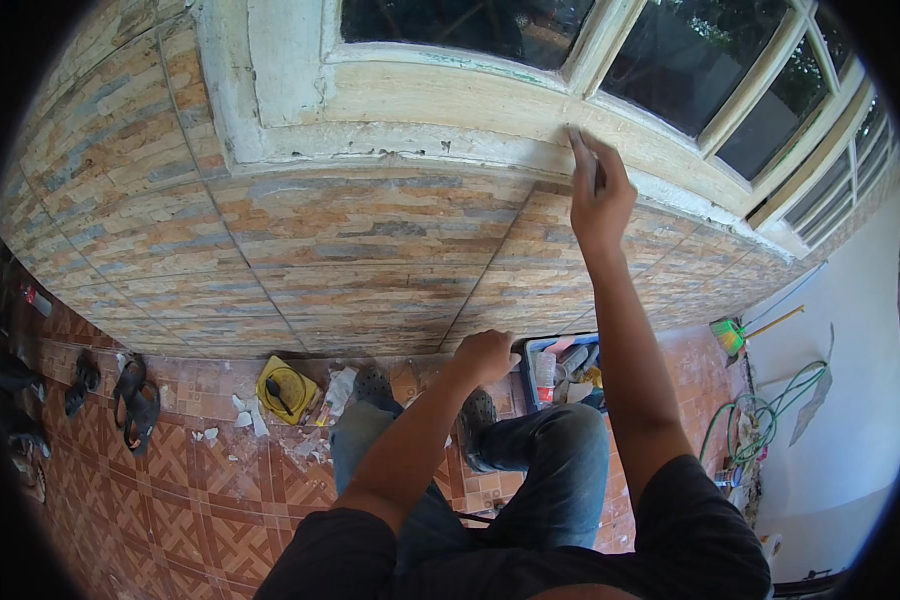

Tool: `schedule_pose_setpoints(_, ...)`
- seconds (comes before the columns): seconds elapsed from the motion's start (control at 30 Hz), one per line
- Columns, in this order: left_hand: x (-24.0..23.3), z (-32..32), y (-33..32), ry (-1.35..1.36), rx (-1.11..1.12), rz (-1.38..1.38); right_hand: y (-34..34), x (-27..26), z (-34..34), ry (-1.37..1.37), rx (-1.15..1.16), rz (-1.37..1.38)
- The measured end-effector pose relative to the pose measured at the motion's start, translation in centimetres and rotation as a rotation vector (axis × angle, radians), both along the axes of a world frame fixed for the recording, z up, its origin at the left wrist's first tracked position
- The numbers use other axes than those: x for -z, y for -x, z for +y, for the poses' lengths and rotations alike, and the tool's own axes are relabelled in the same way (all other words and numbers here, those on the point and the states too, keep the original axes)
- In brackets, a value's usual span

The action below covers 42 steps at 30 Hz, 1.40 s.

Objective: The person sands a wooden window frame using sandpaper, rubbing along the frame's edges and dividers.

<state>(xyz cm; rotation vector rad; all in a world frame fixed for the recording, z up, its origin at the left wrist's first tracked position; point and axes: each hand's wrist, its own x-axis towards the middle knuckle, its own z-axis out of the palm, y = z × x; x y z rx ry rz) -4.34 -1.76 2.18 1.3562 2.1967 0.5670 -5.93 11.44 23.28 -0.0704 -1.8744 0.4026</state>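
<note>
My right hand (602, 187) is raised to the lower rail (450, 97) of a cream-painted wooden window. Its fingertips meet the wood, slightly blurred; whether a thin thing is pinched in them cannot be told. Below, my left hand (486, 357) is curled in front of the tiled wall (375, 240), its palm hidden. Something dark shows beside its thumb, too small to name. Worn, whitish paint with small chips marks the window sill (390, 142). Near my left hand is a blue plastic crate (527, 379) holding a plastic bottle (545, 371) and other odds and ends.
A yellow container (289, 390) with a dark spoon-like tool (277, 395) stands by the wall. Paint flakes (255, 418) litter the patterned floor (165, 510). Black sandals (136, 405) lie left. To the right are a green broom (729, 336) and a coiled green hose (772, 420).
</note>
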Motion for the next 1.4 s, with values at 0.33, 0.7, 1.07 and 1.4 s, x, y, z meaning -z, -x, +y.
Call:
schedule_pose_setpoints(0.33, -2.8, 0.3, 1.4, -0.846, -0.049, -1.195, -8.4, 11.0, -3.8, 0.685, -0.409, -0.152)
schedule_pose_setpoints(0.7, -1.6, 0.4, 0.8, -0.843, -0.032, -1.109, -8.9, 16.8, -5.2, 0.881, -0.354, -0.061)
schedule_pose_setpoints(1.07, -2.6, 0.2, 0.2, -0.861, -0.146, -1.106, -8.9, 18.2, -4.7, 1.213, -0.498, -0.065)
schedule_pose_setpoints(1.4, -3.4, -1.5, 1.7, -1.093, -0.415, -1.017, -7.5, 23.7, -6.6, 2.087, -0.642, -0.169)
